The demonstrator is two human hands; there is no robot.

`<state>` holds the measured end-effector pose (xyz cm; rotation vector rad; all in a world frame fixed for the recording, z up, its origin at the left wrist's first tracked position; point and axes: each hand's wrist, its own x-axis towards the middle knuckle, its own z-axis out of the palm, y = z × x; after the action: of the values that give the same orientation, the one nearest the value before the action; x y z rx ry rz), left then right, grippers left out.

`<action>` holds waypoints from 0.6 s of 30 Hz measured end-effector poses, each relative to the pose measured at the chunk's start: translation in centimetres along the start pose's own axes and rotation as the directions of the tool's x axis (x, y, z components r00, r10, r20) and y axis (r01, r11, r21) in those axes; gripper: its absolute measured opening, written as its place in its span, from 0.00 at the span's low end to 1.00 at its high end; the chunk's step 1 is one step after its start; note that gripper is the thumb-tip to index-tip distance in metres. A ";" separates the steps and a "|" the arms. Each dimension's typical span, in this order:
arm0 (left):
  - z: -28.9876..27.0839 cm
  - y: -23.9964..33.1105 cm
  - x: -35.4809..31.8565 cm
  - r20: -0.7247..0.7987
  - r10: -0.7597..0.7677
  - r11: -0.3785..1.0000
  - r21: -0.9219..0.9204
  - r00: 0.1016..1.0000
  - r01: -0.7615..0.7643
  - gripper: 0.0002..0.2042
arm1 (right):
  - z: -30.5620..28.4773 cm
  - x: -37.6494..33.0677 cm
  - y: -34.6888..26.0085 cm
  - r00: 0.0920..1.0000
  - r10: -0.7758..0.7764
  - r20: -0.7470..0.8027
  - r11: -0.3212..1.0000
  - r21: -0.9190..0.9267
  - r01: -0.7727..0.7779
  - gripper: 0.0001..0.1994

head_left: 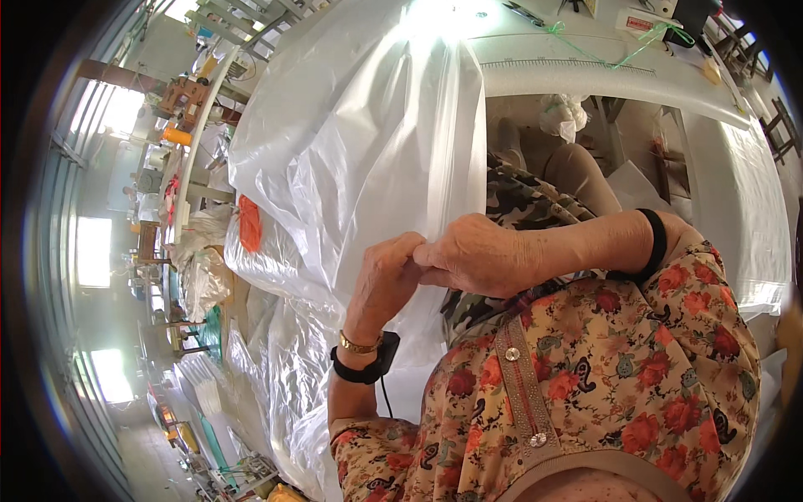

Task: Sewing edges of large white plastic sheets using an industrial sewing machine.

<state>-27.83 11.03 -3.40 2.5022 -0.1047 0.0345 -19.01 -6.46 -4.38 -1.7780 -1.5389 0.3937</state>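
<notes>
In the head view, the two bare hands meet close to the middle. The left hand (383, 280) and the right hand (478, 253) touch each other, and each has its fingers closed in a pinch on a whitish, half-transparent plastic sheet (368, 142); some fingertips are hidden. So the grip is narrow on both sides. From the hands, the sheet spreads with long folds toward 12 o'clock, and its crumpled part goes to 9 and 7 o'clock. On it, at 9 o'clock, there lies an orange-red piece (249, 224). A strong light (439, 18) shines at 12 o'clock. At 1 o'clock is the white worktop (559, 79) with a measuring scale, and on it a green string (581, 52). Between 1 and 2 o'clock, lower than this worktop, there is a bunched white bag (563, 115). Camouflage cloth (527, 197) appears at 2 o'clock.
</notes>
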 end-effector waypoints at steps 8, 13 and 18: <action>3.0 -3.2 -2.1 0.157 -0.118 0.892 -0.416 0.981 0.174 0.04 | 3.7 -0.8 -0.3 0.987 -0.145 0.071 0.988 -0.049 0.148 0.11; 2.7 -2.5 -2.4 0.222 -0.160 0.831 -0.496 0.962 0.252 0.07 | 4.6 -0.7 -1.0 0.975 -0.172 0.142 0.975 -0.117 0.189 0.06; 2.6 -2.0 -2.4 0.223 -0.230 0.719 -0.617 0.947 0.320 0.10 | 5.1 -0.6 -1.3 0.968 -0.196 0.156 0.957 -0.184 0.224 0.06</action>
<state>-30.03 11.28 -6.77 1.7887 0.1834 -0.2529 -23.41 -5.35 -7.03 -1.7424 -1.9027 0.2671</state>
